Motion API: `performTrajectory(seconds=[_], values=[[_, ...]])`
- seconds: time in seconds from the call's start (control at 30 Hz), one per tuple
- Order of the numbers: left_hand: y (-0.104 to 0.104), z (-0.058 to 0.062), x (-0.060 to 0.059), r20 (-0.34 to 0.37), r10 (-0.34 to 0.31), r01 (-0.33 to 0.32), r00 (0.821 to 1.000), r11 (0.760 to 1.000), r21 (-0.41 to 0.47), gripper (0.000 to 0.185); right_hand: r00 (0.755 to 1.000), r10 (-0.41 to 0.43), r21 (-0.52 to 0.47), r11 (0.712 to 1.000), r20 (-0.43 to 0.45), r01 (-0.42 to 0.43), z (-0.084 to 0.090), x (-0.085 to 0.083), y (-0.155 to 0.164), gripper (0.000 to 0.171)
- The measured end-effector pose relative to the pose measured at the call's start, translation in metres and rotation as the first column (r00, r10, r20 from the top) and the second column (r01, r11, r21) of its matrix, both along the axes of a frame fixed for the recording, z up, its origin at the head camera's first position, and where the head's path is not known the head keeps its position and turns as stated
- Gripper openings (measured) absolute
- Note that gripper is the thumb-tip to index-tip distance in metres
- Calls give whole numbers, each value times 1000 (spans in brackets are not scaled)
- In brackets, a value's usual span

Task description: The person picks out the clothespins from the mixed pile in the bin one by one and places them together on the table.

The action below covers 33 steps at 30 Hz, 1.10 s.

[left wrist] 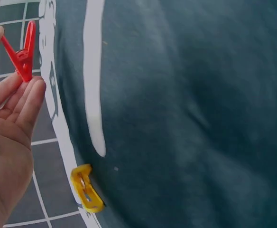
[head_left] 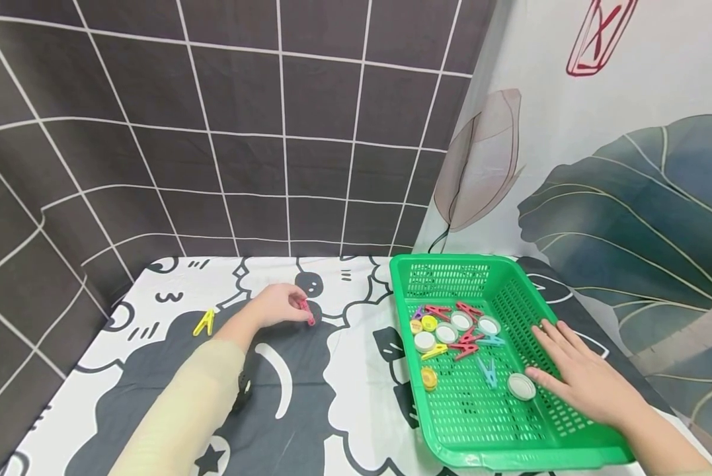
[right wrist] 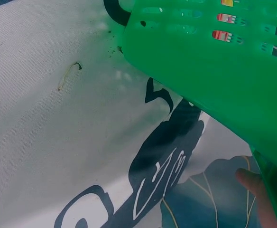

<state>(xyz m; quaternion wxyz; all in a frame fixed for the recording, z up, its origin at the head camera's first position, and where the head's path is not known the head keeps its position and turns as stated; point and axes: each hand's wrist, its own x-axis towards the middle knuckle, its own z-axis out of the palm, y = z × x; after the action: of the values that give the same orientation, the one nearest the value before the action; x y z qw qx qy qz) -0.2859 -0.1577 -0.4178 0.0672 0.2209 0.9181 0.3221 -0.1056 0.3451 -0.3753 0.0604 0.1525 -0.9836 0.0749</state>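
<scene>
My left hand pinches a red clothespin above the dark patch of the patterned cloth. In the left wrist view, the thumb and fingers press the clothespin from two sides. A yellow clothespin lies on the cloth to the left of that hand. On the right, my right hand rests over the side of a green basket, its fingers straight and the thumb spread inward. Only a fingertip of it shows in the right wrist view, beside the basket wall.
Several red, blue and yellow clothespins lie in the basket with several white and yellow bottle caps. A single grey-white cap sits nearer the right hand. A dark gridded cloth hangs behind, and a leaf-patterned one at right.
</scene>
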Motion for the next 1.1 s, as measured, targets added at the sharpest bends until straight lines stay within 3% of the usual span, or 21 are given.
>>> performTrajectory(seconds=[0.33, 0.63, 0.8, 1.1], values=[[-22, -9, -1, 7, -46, 46, 999, 998, -45, 48, 1000, 5, 11, 1000, -7, -5, 1, 0, -1, 72], [-34, -1, 1, 92, -67, 72, 993, 996, -56, 53, 1000, -1, 11, 1000, -1, 1, 0, 1, -1, 72], [-37, 4, 2, 127, -76, 90, 989, 989, -113, 53, 1000, -2, 3, 1000, 1, 2, 1, 1, 0, 71], [-35, 7, -1, 83, -111, 122, 990, 982, -147, 59, 1000, -8, 16, 1000, 0, 8, 1, -1, 0, 71]])
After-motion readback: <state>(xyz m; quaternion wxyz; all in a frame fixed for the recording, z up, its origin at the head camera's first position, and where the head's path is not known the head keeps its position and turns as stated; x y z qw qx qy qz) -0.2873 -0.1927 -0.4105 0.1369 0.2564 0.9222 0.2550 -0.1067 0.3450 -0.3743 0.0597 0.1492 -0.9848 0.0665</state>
